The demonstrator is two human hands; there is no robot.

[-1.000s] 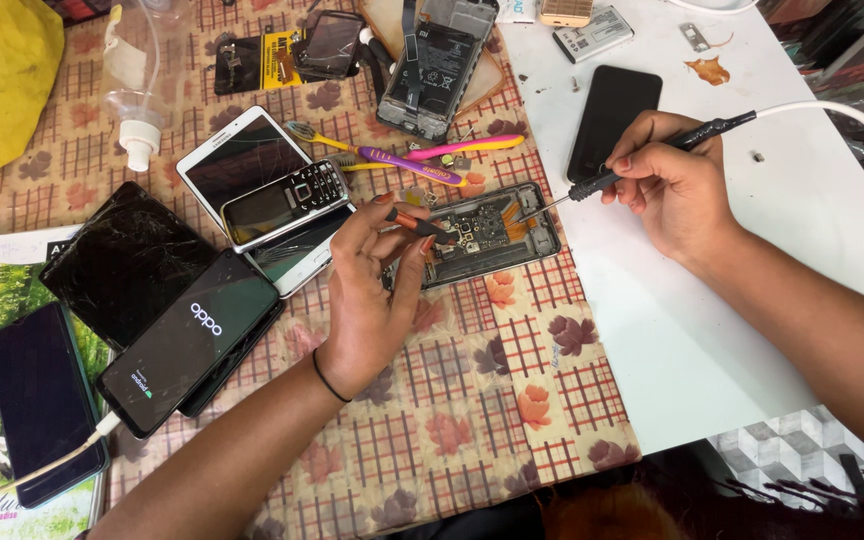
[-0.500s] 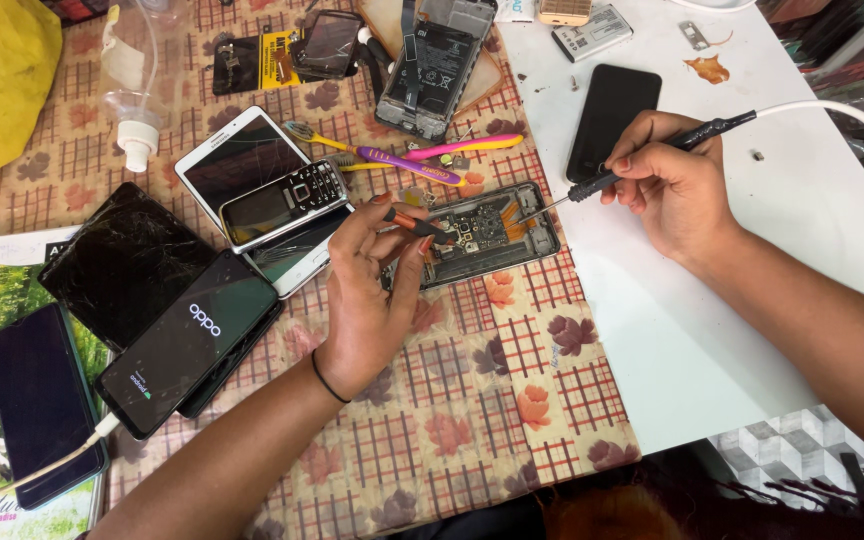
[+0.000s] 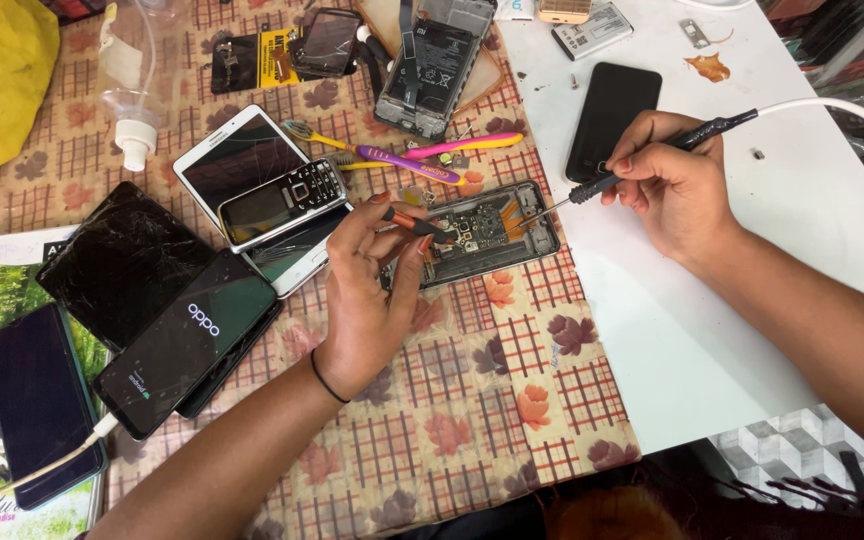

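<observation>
An opened phone (image 3: 492, 232) with its circuit board bare lies on the patterned cloth in the middle. My left hand (image 3: 372, 290) grips black tweezers (image 3: 417, 222) with an orange band, their tips down on the board's left part. My right hand (image 3: 677, 185) holds a black soldering iron (image 3: 652, 160) with a white cable (image 3: 842, 110). Its thin tip (image 3: 542, 208) rests at the board's right end, by the orange flex strips.
Several phones lie at the left: a cracked black one (image 3: 122, 260), a lit one (image 3: 187, 345), a keypad phone (image 3: 282, 200) on a white tablet. Toothbrushes (image 3: 422, 160), another opened phone (image 3: 437, 65), a black phone (image 3: 612, 115) on the white board, a plastic bottle (image 3: 132, 70).
</observation>
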